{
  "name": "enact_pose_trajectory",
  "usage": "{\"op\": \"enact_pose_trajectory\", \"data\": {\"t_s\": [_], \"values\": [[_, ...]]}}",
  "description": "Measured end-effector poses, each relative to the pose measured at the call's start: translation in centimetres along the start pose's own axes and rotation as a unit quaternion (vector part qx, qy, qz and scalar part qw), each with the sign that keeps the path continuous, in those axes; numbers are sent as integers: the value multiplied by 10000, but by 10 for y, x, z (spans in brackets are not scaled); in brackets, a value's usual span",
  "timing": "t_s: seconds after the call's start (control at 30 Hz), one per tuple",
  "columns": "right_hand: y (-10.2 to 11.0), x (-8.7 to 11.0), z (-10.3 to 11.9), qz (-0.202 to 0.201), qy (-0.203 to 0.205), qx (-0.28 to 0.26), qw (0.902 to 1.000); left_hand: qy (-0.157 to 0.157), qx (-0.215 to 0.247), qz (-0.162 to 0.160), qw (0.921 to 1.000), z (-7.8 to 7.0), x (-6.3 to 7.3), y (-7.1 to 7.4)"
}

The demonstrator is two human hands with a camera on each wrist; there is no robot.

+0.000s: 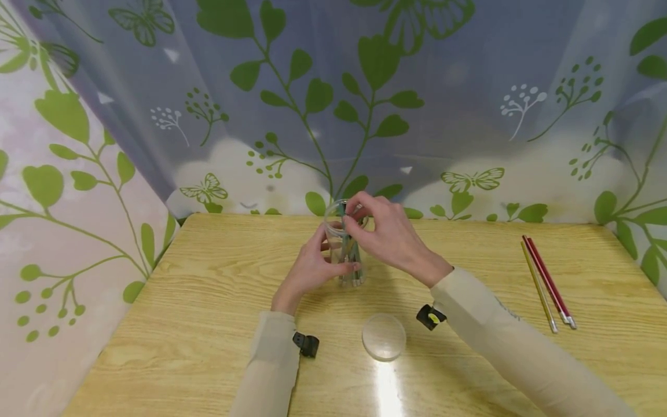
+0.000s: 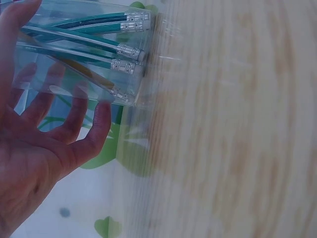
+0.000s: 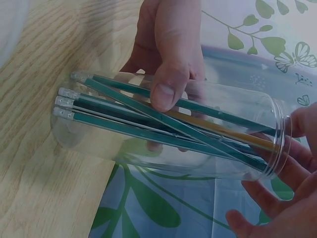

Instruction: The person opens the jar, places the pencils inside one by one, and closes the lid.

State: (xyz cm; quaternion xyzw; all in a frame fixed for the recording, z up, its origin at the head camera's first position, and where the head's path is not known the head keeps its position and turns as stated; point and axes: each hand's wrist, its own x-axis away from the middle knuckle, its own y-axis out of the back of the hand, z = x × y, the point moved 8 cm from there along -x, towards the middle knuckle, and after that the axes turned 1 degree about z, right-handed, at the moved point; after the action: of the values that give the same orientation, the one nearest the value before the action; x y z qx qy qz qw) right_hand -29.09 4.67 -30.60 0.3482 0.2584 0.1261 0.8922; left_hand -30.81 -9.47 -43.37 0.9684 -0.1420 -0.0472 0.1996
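My left hand (image 1: 307, 266) grips a clear plastic jar (image 3: 213, 101), thumb on the near side and fingers behind it. Inside, several green pencils (image 3: 124, 130) and a yellow pencil (image 3: 213, 128) lean with their eraser ends at the bottom. The jar is tilted and its mouth has no lid on. At that mouth my right hand (image 1: 388, 231) has its thumb and index finger together beside a pencil's upper end, apparently pinching it. Which pencil it is stays partly hidden. In the left wrist view, silver ferrules (image 2: 130, 52) show through the jar wall.
A round clear lid (image 1: 384, 337) lies on the wooden table (image 1: 182, 324) in front of the jar. To the right lie two red pencils (image 1: 549, 278) and a yellow pencil (image 1: 539, 286). A leaf-patterned curtain (image 1: 333, 116) hangs behind the table.
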Motion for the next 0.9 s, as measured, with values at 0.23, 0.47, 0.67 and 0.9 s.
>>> {"op": "enact_pose_trajectory", "data": {"t_s": [0.23,0.47,0.67,0.9], "values": [[-1,0,0,234,-164,64,9996,9,0,5,10000,-1,1,0],[1,-2,0,215,-62,-35,9997,14,67,11,10000,0,1,0],[7,-1,-3,183,-188,-314,9992,-101,95,10,9999,-1,0,-1],[31,6,-4,-447,60,-504,9977,-45,51,-48,10000,0,0,0]]}}
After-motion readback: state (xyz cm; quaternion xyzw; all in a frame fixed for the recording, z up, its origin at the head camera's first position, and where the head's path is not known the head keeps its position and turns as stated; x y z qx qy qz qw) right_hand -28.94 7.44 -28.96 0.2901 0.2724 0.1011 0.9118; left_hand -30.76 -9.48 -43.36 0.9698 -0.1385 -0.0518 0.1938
